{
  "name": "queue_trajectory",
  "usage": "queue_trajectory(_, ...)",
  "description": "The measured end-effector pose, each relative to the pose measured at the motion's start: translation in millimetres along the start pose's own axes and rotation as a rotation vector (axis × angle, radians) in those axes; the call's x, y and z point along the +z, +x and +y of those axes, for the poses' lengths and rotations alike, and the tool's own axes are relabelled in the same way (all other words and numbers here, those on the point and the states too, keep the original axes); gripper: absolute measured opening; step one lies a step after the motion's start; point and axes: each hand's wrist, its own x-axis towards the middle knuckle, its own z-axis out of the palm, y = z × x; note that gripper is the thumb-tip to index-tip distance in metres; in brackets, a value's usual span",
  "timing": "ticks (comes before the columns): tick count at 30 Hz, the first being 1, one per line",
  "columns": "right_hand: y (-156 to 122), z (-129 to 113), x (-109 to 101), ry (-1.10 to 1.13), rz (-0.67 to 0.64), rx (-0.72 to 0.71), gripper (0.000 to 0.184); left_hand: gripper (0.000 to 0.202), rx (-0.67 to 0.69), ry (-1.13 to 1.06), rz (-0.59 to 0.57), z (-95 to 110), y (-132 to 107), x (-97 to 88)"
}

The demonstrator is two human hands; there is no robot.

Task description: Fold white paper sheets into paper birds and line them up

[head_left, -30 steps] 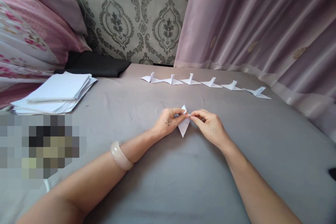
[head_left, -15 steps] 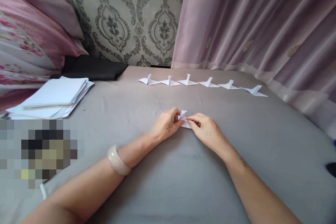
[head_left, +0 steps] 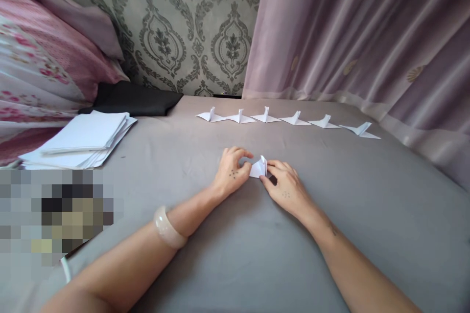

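Note:
A small white folded-paper bird [head_left: 258,168] sits between my hands near the middle of the grey surface, a narrow folded part standing up from it. My right hand [head_left: 284,183] grips its right side, thumb in front and fingers behind. At the paper's left edge is my left hand [head_left: 232,171], with thumb and forefinger apart and nothing seen between them. Its thumb tip is close to the paper; whether it touches is unclear. A pale bangle [head_left: 169,227] circles my left forearm.
Several similar paper birds [head_left: 265,115] stand in a row farther back. A stack of white paper [head_left: 86,132] lies at the left, in front of a folded black cloth [head_left: 135,99]. Pink-purple curtains [head_left: 312,34] hang at the right, and a blurred-out patch covers the lower left.
My left fingers have come off the bird and spread apart. My right hand has changed from a fingertip pinch at its right edge to a hold around its right side.

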Motion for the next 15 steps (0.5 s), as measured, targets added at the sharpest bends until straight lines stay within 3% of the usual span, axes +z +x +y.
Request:
queue_trajectory(5,4.8,4.7,3.0,0.086,-0.015,-0.054,0.024,0.035,-0.028,-0.008,-0.144,-5.1,3.5,4.1)
queue_trajectory(10,9.2,10.3,5.5,0.143,-0.015,-0.113,0.026,0.035,-0.090,-0.020,-0.093,-8.0,6.6,2.8)
queue_trajectory(15,11.5,10.3,6.3,0.151,-0.009,-0.122,0.028,0.030,-0.050,-0.080,-0.111,-12.7,9.6,4.4)
